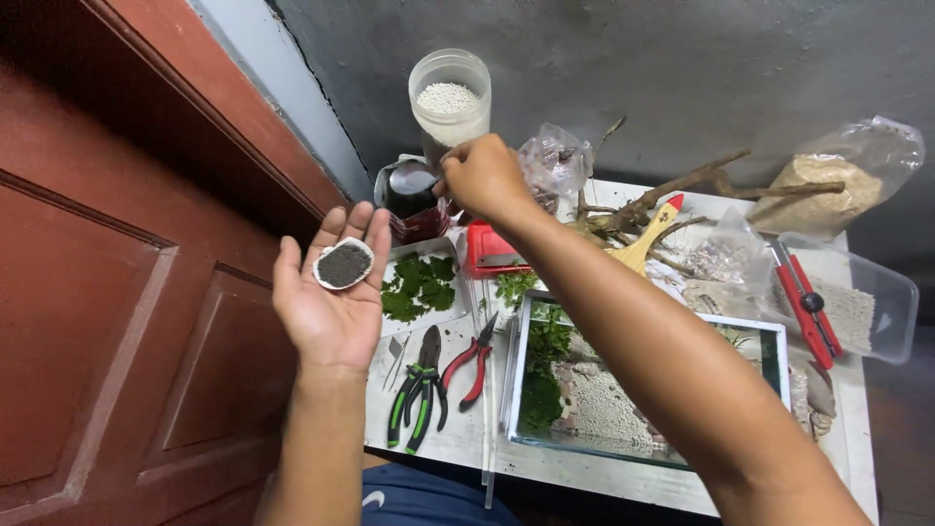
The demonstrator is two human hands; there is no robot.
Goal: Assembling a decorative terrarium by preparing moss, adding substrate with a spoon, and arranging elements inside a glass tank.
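Dark soil on a white scoop (344,264) rests in open left hand (329,292); right hand's (484,177) grip unclear.

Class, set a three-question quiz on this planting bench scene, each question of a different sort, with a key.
1. True or false: the left hand lies palm up with a small dish of dark grit on it.
2. What does the right hand reach to? A) pliers B) dark jar C) brush
3. Name the tools lying left of the glass tank.

Key:
1. True.
2. B, the dark jar.
3. Two pliers, green-handled and red-handled.
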